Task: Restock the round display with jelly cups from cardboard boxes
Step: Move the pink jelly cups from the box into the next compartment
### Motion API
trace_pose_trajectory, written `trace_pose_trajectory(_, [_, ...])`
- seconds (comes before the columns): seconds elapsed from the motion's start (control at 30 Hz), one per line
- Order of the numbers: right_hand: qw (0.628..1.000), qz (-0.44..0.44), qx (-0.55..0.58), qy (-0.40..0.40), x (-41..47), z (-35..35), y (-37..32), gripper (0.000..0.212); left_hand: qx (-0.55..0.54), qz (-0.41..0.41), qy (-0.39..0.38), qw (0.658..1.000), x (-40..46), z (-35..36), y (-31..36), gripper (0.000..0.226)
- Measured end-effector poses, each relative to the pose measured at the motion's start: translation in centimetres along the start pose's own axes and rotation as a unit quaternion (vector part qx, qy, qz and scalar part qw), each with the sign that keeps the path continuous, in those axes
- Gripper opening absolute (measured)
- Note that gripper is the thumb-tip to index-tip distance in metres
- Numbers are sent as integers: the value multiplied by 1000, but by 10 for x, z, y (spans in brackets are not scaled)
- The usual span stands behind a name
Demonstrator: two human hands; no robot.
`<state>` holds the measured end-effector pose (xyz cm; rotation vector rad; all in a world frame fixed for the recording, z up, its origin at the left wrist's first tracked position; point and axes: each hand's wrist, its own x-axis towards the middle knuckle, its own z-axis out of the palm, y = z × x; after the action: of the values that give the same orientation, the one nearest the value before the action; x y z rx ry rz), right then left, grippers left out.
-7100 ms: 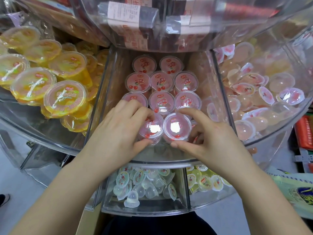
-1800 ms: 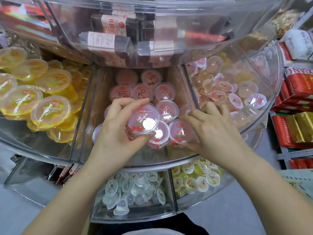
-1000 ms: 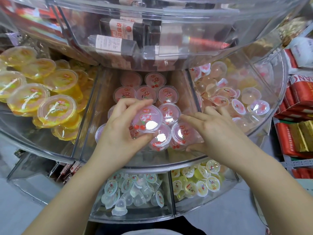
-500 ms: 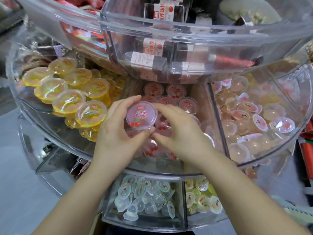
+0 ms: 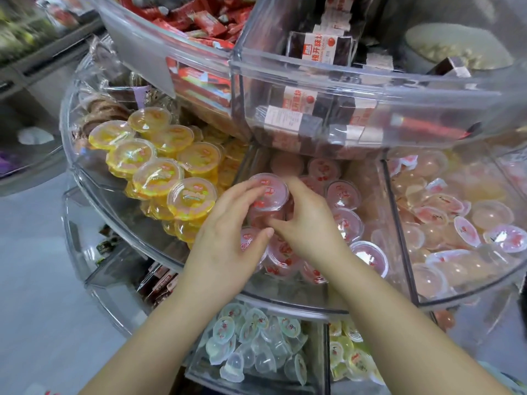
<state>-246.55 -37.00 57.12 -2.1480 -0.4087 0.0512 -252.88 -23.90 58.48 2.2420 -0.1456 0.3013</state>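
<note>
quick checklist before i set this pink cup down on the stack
1. Grip on the pink cup: left hand and right hand both have fingers round it. Ok.
2. Cup level, lid up: ok.
3. Right section: it is over the middle bin with the other pink cups, not the yellow cups. Ok.
4. Free spot underneath: hidden by the hands. Cannot tell.
5. Room under the upper tier: looks enough. Ok.
6. Front cups stable: one sits near the rim; cannot tell.

Between both hands, the pink jelly cup of clear glossy plastic point(image 5: 268, 192) gleamed. Left of them, yellow cups with shiny film lids point(image 5: 191, 198) glistened inside the smooth transparent acrylic display point(image 5: 285, 297).
</note>
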Motion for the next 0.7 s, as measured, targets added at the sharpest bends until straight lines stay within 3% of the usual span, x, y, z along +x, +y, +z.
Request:
trace_pose_trajectory(0.1, [1000, 5, -4, -2, -1, 0, 0, 49, 20, 5, -17, 1000, 0, 0, 0, 57])
trace_pose_trajectory(0.2, [1000, 4, -19, -8, -8, -5, 1, 71, 35, 18, -26, 999, -4, -1, 3, 62])
trace_pose_trajectory(0.3, [999, 31, -5, 36, -27, -21, -2, 84, 27, 15, 4, 1000, -16, -6, 9, 65])
trace_pose_trajectory(0.4, [995, 0, 47, 91, -50, -34, -11, 61, -12, 14, 53, 998, -39, -14, 16, 51])
trace_pose_trajectory(0.47, [992, -29, 94, 85, -62, -36, -23, 40, -36, -5, 88, 995, -59, -19, 17, 41])
trace_pose_trajectory(0.57, [982, -40, 182, 10, -81, -26, -41, 22, -84, -73, 140, 984, -100, -19, 14, 31])
trace_pose_trajectory(0.7, [952, -41, 259, -155, -113, 16, -47, 17, -153, -207, 244, 935, -177, -3, -5, 24])
